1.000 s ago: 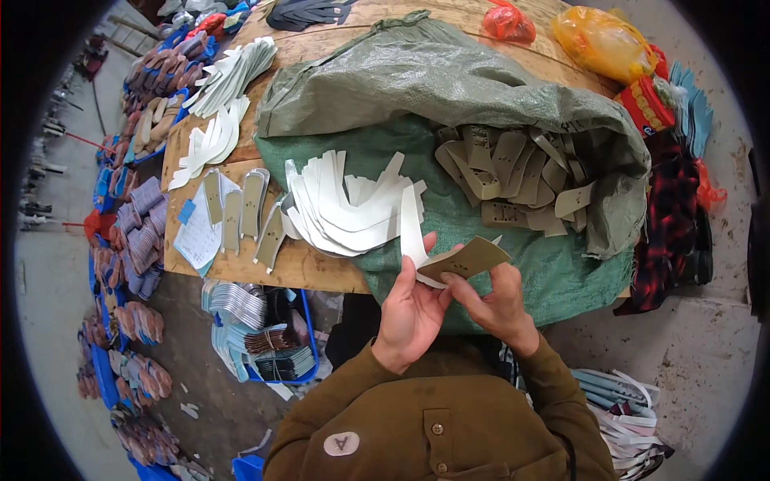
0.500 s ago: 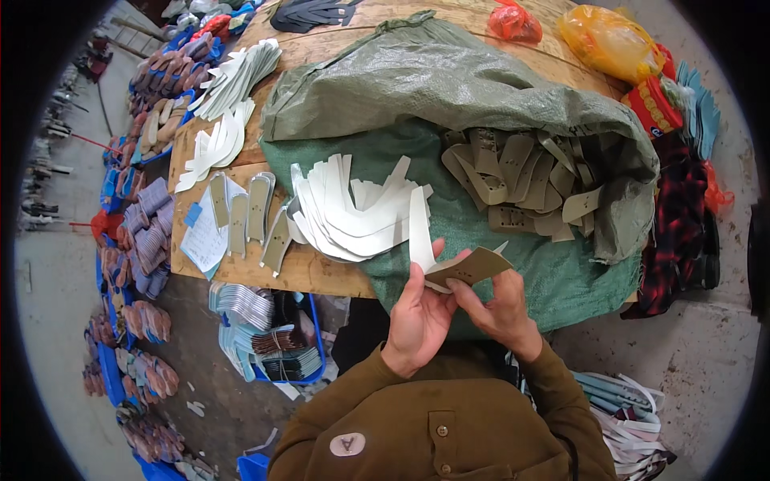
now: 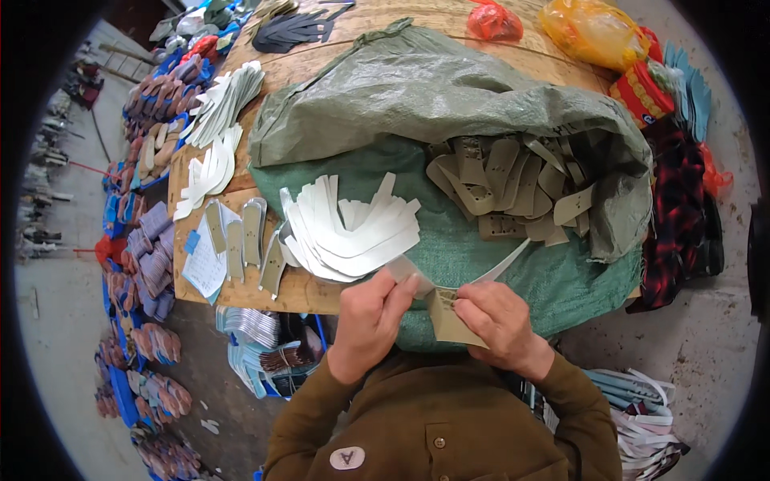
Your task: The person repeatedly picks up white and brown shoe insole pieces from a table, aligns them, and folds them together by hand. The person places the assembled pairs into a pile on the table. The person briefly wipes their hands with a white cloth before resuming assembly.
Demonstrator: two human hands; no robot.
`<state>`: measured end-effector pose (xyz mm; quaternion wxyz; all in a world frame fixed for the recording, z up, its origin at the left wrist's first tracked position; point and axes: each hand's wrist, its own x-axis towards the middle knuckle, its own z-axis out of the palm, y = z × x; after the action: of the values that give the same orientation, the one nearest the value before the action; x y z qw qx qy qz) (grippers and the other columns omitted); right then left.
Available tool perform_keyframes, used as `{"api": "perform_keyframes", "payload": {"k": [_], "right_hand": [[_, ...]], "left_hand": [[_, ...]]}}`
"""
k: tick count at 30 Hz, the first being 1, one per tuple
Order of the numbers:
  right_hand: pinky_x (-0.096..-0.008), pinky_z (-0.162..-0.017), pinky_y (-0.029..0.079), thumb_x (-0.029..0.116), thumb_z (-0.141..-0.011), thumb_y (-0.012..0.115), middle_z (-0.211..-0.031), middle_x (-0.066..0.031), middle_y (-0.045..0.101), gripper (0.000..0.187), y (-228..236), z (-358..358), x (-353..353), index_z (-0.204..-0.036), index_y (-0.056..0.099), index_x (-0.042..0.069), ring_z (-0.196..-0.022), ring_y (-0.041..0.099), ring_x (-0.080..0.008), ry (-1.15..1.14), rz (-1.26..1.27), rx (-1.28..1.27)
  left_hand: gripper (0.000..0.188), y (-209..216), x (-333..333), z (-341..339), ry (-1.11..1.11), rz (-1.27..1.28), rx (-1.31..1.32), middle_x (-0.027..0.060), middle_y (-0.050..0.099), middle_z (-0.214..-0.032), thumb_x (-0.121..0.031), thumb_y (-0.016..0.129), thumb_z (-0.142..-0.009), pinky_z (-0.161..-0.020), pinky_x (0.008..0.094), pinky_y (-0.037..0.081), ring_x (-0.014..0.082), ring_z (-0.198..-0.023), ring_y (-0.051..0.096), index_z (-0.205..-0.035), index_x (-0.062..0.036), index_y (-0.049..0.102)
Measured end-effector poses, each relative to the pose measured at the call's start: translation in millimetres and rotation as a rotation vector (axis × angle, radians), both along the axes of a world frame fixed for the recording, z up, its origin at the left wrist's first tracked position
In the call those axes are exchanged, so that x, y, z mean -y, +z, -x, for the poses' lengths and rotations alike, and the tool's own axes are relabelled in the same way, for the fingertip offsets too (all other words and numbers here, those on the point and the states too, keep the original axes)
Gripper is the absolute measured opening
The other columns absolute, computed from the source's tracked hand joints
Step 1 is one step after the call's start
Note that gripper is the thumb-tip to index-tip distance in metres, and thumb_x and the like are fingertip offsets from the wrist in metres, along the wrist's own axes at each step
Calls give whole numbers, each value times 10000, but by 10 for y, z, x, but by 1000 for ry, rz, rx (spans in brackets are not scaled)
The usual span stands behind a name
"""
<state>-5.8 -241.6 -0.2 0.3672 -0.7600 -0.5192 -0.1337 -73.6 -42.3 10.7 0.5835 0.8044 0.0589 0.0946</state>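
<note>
Pinching the near end of a white strip (image 3: 395, 268) between thumb and curled fingers, the left hand (image 3: 369, 325) is closed on it. The right hand (image 3: 501, 325) has its fingertips closed on an olive piece (image 3: 451, 322), which hangs tilted between the two hands above the near edge of the green sack (image 3: 457, 256). The strip's other end slants up past the right hand, whose fingers hide part of both; whether they also grip the strip, one cannot tell.

Just beyond the left hand, a fan of white strips (image 3: 353, 232) lies on the sack, crowding that side. Farther back, loose olive pieces (image 3: 513, 180) are heaped in the sack's mouth, under a raised grey-green flap (image 3: 433, 88) that overhangs their far side. To the left, several olive pieces with white edging (image 3: 253, 232) lie on the wooden table (image 3: 313, 298) near a written sheet (image 3: 206, 268). A blue bin (image 3: 322, 330) of bundles stands below the table edge, partly behind the left forearm.
</note>
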Motion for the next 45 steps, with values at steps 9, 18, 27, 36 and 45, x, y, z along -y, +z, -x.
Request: {"api": "perform_keyframes", "payload": {"k": [9, 18, 27, 36, 45], "right_hand": [[-389, -666, 513, 33, -649, 683, -980, -164, 588, 455, -117, 48, 47, -1074, 524, 5, -760, 607, -313, -40, 34, -37], [-395, -642, 498, 6, -655, 696, -939, -142, 596, 477, -262, 107, 59, -1095, 512, 15, -744, 603, -308, -98, 83, -127], [-395, -637, 494, -6, -679, 688, -909, -141, 590, 433, -228, 110, 43, -1071, 505, 20, -737, 598, -312, -98, 60, -182], [-397, -615, 475, 30, -718, 685, -823, -137, 560, 365, -176, 54, 91, -1045, 524, 2, -704, 583, -314, -137, 102, -269], [-415, -601, 476, 116, -827, 686, -839, -179, 628, 418, 145, 0, 151, -1190, 527, -16, -689, 611, -355, 103, 13, -876]], "left_hand": [[119, 233, 253, 117, -7, -241, 71, 156, 617, -747, 6, 619, -900, -543, 357, 463, 305, -595, 593, -1008, 28, 665], [181, 188, 324, 177, -27, -206, 24, 177, 693, -956, 35, 597, -903, -603, 330, 512, 279, -663, 643, -1076, 51, 647], [185, -36, 408, 131, 182, -196, 162, 39, 661, -724, -26, 504, -984, -496, 214, 392, 44, -530, 428, -1061, 27, 663], [225, -100, 499, 103, 51, -256, 335, 173, 692, -1063, -42, 602, -926, -703, 300, 523, 214, -772, 662, -1126, 54, 639], [204, -56, 352, -26, -81, 531, -94, 15, 560, -856, -139, 620, -955, -710, 246, 428, 103, -777, 521, -1075, 4, 701]]}}
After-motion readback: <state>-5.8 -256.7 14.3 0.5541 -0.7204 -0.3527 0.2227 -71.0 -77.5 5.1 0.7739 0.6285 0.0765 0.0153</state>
